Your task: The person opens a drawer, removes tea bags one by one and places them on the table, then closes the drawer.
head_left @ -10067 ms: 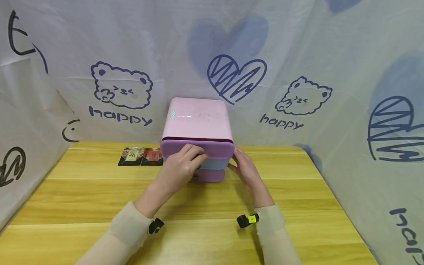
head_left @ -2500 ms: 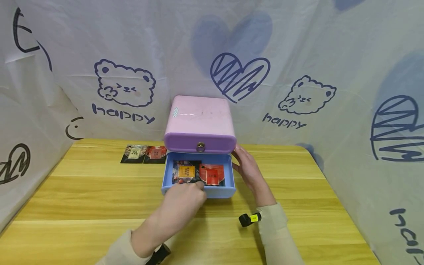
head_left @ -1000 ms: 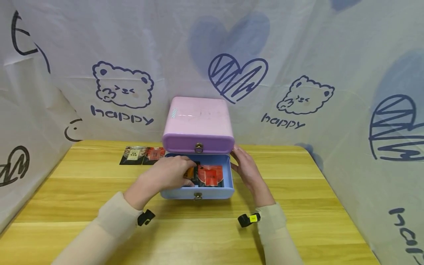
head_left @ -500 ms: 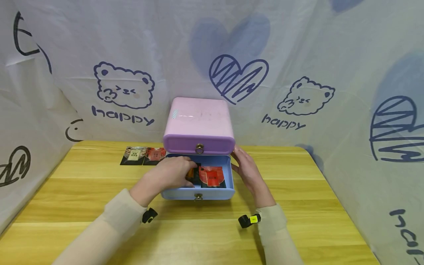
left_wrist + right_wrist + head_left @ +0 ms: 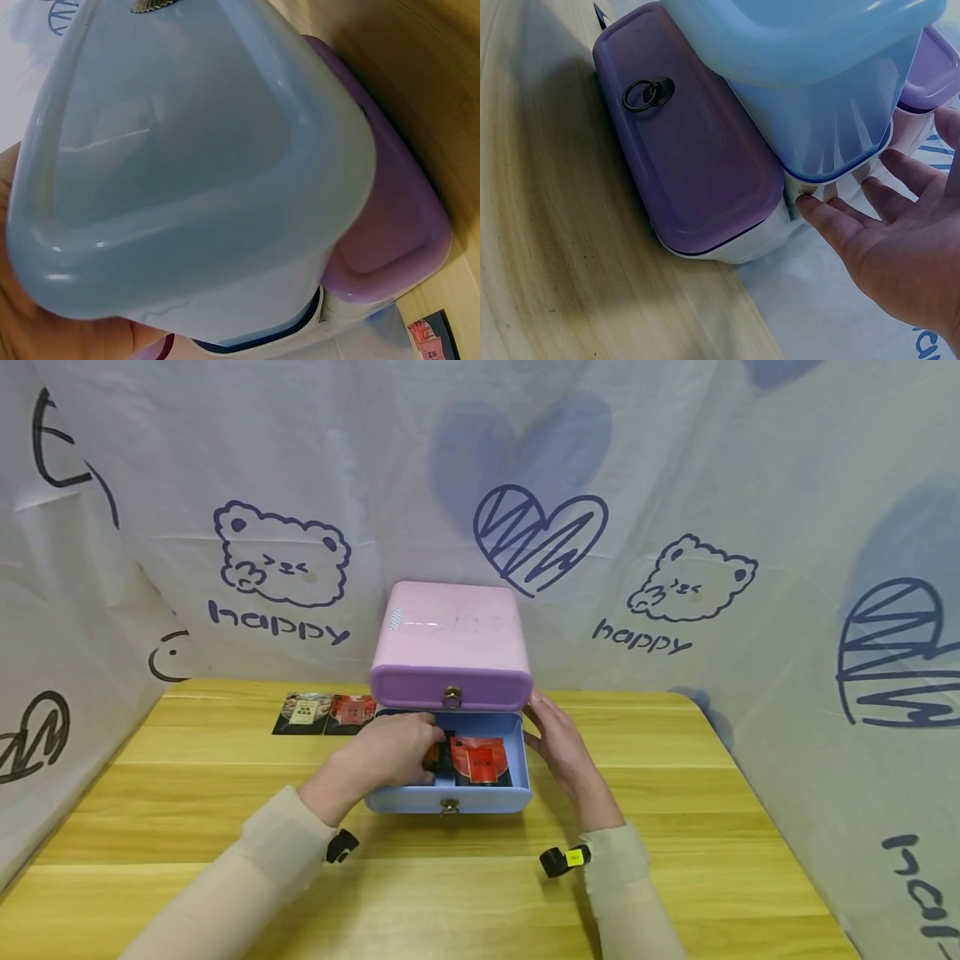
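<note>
A small pink cabinet (image 5: 453, 627) stands at the back of the table with its blue middle drawer (image 5: 491, 800) pulled out. Inside, a red packet (image 5: 482, 763) lies at the right. Reaching in from the left, my left hand (image 5: 386, 752) curls its thumb and fingers around a black packet (image 5: 444, 762) with an orange label, mostly hidden beneath the hand. My right hand (image 5: 558, 743) rests extended fingers against the cabinet's right side; the right wrist view shows those fingertips (image 5: 810, 204) touching the casing beside the drawer.
Two more packets, one with a cream label (image 5: 302, 713) and one red (image 5: 349, 713), lie left of the cabinet. A purple top drawer (image 5: 480, 687) is closed above the blue one. The purple bottom drawer (image 5: 697, 150) is also closed. Behind hangs a printed cloth (image 5: 420, 468).
The closed blue drawer was pulled out after the purple top drawer was pushed in. My left hand then went from the drawer's front to the black packet inside. My right hand stayed at the side.
</note>
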The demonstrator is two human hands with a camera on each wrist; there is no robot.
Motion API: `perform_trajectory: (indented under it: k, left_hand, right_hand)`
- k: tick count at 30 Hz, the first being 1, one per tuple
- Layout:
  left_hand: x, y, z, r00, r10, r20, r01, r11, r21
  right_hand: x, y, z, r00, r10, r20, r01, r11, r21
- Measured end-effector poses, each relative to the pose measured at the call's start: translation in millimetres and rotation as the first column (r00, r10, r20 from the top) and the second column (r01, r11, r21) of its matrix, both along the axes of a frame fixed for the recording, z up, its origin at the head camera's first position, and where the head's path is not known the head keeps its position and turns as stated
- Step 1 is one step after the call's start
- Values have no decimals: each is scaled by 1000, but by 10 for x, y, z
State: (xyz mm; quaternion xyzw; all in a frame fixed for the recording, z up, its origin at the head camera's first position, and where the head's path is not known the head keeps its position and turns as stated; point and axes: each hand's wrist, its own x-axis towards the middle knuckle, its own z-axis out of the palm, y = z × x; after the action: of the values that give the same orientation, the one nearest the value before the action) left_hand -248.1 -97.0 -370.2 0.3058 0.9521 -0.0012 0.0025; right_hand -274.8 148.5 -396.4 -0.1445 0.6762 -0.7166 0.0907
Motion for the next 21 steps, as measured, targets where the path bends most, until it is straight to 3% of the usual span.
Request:
perform_trajectory:
  k: [9,15,21]
  left_hand:
    - [23,-19,46,999,14,43,-15,1000,19]
    - [46,-27,60,998,19,60,-22,999,46]
    - [71,-42,63,1000,8,15,-9,998,58]
  right_hand:
    - [-152,21,-215,1000,-16,-10,15,998,-62]
    - [-153,17,-212,1000,-1,-14,0,997,-77]
    - [-154,16,-212,1000,-7,-4,6,998,-59]
